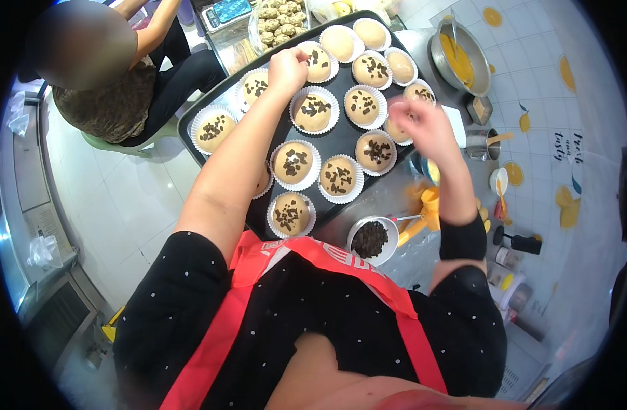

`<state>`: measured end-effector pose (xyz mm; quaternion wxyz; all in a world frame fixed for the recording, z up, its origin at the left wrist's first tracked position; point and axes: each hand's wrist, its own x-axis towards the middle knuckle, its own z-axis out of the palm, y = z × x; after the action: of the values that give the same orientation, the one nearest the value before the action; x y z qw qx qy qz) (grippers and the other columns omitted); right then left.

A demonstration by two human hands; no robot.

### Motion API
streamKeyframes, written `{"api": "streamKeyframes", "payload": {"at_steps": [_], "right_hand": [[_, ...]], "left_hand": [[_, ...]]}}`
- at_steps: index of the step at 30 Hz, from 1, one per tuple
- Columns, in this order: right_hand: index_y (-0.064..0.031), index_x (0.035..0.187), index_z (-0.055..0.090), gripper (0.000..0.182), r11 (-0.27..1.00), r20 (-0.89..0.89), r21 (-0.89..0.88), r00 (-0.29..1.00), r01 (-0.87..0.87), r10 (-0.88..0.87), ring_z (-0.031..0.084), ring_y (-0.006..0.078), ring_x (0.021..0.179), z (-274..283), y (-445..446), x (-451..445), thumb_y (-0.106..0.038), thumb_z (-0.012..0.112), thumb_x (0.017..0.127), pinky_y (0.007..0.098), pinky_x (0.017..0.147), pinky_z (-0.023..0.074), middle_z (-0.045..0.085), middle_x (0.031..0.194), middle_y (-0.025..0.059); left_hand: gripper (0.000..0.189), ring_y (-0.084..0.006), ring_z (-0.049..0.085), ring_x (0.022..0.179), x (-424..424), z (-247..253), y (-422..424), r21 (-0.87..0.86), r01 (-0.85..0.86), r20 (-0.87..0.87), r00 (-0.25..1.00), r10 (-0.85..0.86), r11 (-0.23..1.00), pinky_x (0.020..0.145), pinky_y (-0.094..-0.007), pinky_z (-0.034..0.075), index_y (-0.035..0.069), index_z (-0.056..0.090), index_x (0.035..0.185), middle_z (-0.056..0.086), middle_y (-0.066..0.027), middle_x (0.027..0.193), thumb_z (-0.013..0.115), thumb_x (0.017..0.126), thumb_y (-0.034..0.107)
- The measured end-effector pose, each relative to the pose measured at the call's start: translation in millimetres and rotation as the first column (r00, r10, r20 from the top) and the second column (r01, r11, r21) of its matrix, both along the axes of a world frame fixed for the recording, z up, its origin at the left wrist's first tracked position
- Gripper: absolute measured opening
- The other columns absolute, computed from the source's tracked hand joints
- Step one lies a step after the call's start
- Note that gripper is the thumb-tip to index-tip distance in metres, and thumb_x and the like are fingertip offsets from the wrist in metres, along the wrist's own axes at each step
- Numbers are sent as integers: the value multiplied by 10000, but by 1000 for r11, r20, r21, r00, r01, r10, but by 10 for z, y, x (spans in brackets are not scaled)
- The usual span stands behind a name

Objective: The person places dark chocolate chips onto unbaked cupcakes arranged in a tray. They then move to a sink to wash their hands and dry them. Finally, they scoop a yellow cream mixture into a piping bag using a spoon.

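A dark baking tray (339, 77) holds several round dough buns in white pleated paper cups. Dark chocolate-like pieces top most of them, such as the bun (313, 111) near the middle; a few at the far end, like the pale bun (338, 43), are bare. My left hand (288, 72) is over a topped bun (317, 64) at the tray's left side, fingertips pinched together; whether they hold a piece is unclear. Blurred, my right hand (418, 120) hovers above buns at the right edge, its fingers partly curled. Near my apron stands a white bowl (394, 241) of dark pieces (369, 239).
Beyond the tray lie a bag of speckled dough balls (280, 23) and a digital scale (213, 18). Along the right wall stand a metal bowl (480, 84) of yellow liquid, a metal pot (477, 148) and an orange tool (430, 207). Another person (108, 102) sits at the left.
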<state>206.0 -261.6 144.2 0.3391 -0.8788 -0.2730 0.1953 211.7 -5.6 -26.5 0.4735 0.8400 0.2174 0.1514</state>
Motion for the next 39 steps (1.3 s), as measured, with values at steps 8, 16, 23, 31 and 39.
{"api": "streamKeyframes", "payload": {"at_steps": [8,16,23,31,39], "right_hand": [[-69,1153,546,489,914,-79,-370,986,-165,146,507,336,1063,-652,-1178,-2018,-29,680,684,399,894,438,502,1150,165],[-119,1181,527,457,840,60,-528,981,-125,184,466,343,1068,-1157,-1219,-2229,-97,625,736,398,886,438,456,1234,151],[-92,1067,570,333,870,143,-474,963,-136,228,484,327,1038,-1109,-1193,-2295,-76,594,735,390,844,450,502,1145,137],[-57,856,683,154,978,152,-210,988,2,31,619,293,755,-1187,-1302,-2144,-32,637,711,358,692,505,635,836,121],[31,874,661,116,897,-751,-134,547,422,-370,618,157,669,-867,-1240,-1834,-24,638,776,252,624,492,655,792,87]], "left_hand": [[269,-265,619,907,-201,30,-128,-8,-11,-14,1000,11,1000,822,-345,482,65,673,969,652,-121,979,549,737,9],[310,-255,483,1099,15,74,17,644,432,-246,898,-364,631,878,-366,445,150,602,1091,576,-30,1131,521,792,129],[322,-272,443,1137,32,88,45,659,234,-84,967,-239,715,907,-367,435,133,614,1073,565,-31,1149,562,755,115],[239,-309,567,998,-370,267,205,263,66,135,985,-104,962,899,-362,428,37,652,999,631,-162,1022,546,791,86],[205,-125,591,879,-399,140,319,-439,40,36,999,-26,898,812,-254,452,29,652,1018,654,-59,979,533,851,48]]}}
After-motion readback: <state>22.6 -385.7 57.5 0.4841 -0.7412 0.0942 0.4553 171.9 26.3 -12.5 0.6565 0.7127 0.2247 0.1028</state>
